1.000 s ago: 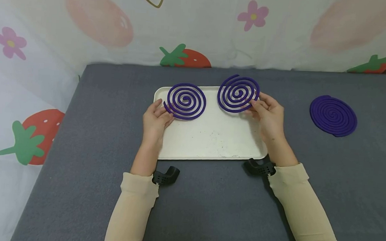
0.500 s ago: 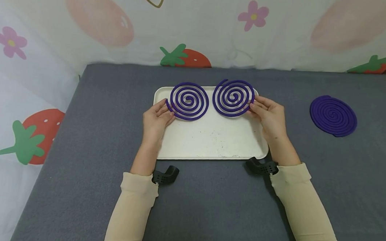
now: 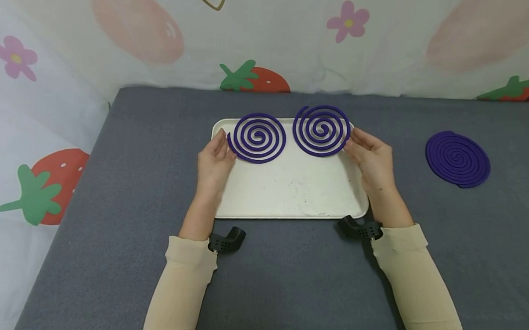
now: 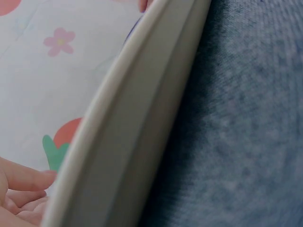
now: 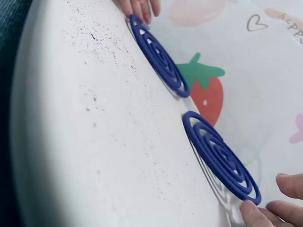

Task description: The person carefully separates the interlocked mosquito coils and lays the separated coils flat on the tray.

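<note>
Two single purple mosquito coils lie side by side along the far part of a white tray. Fingers of my left hand (image 3: 215, 162) are extended along the outer side of the left coil (image 3: 259, 135), fingertips right at its edge. At the right coil (image 3: 322, 130), my right hand (image 3: 377, 163) has its thumb at the outer rim, with the other fingers spread apart from it. In the right wrist view the right coil (image 5: 222, 158) casts a spiral shadow on the tray (image 5: 118, 156). The left wrist view mostly shows the tray's side (image 4: 123, 123).
A tightly nested purple coil disc (image 3: 458, 159) lies on the grey cloth (image 3: 444, 254) to the right of the tray. Dark crumbs (image 5: 94, 99) are scattered over the tray. A patterned curtain (image 3: 387, 52) stands behind the table.
The right coil has moved left, toward the left coil, and turned a little. The left coil has shifted slightly right. My left fingers have straightened, and my right fingers have loosened from the rim.
</note>
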A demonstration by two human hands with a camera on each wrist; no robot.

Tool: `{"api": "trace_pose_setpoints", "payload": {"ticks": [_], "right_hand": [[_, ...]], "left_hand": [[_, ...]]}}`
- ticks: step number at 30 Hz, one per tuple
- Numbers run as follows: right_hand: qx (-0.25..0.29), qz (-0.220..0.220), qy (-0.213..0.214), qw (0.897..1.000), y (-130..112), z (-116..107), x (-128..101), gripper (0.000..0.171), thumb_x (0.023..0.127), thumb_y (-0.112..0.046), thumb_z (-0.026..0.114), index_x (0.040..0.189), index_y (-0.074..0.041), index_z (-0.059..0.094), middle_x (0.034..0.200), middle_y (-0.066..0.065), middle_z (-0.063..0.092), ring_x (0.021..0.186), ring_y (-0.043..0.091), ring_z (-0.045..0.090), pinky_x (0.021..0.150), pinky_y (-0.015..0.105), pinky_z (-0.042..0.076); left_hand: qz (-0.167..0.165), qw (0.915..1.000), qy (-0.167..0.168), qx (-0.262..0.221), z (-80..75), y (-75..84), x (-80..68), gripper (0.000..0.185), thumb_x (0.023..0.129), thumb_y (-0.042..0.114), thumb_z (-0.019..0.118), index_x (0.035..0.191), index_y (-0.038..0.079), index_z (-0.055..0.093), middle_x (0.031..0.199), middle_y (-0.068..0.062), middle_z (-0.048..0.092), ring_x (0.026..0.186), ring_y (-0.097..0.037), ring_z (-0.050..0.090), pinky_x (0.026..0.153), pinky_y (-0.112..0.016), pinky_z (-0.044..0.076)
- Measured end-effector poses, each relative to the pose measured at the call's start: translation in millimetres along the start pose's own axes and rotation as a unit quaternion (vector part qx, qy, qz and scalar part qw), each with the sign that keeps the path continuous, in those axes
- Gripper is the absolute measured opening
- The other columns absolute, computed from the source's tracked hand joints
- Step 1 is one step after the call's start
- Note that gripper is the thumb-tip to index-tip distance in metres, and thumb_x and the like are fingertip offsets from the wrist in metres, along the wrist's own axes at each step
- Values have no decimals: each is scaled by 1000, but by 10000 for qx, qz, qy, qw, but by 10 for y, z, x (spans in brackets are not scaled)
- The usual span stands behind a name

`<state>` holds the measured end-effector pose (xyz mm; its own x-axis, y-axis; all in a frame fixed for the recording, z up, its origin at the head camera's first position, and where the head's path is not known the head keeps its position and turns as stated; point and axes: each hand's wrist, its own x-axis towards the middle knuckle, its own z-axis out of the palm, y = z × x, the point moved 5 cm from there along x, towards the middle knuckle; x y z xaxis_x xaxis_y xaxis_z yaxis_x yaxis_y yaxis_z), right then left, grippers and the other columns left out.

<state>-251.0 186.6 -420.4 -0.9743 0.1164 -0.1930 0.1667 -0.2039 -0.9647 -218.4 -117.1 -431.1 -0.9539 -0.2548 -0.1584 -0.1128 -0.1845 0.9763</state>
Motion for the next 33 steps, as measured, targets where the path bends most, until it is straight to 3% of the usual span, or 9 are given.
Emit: {"api": "trace_pose_setpoints", "payload": {"ticks": [10,18,23,28,33], "right_hand": [[72,-433,356,9984,-125,-58,37,45,91,4,57,134,7,46,138,24,44,123,26,48,97,24,43],[568,-670,448,9951,-202,-93,63,35,89,8,56,123,13,53,107,14,60,105,24,60,87,24,50],[845,-639,336,9938,-215,-108,80,33,87,7,60,119,13,54,98,10,62,95,21,64,84,25,52],[988,-435,288,9937,-170,-225,78,34,87,7,60,120,13,52,98,11,60,87,17,65,81,23,52],[1103,-376,116,9931,-131,-476,49,21,87,8,61,107,5,61,98,10,61,83,16,65,80,23,53]], "left_hand": [[398,9990,0,-180,63,114,30,56,86,-19,47,139,0,42,143,-16,41,131,-18,41,97,-22,42],[536,9979,-93,-356,104,159,65,51,87,-19,47,135,-4,45,136,-17,50,123,-21,50,97,-27,43],[426,9979,-198,-439,114,151,64,47,88,-17,48,133,-3,47,131,-17,54,117,-22,55,96,-27,45],[282,9968,-471,-575,160,82,-3,43,89,-13,51,132,-6,47,127,-21,55,114,-26,57,90,-24,48],[169,9949,-955,-291,355,14,-138,38,89,-11,51,127,-9,49,125,-24,56,112,-31,57,84,-21,50]]}}
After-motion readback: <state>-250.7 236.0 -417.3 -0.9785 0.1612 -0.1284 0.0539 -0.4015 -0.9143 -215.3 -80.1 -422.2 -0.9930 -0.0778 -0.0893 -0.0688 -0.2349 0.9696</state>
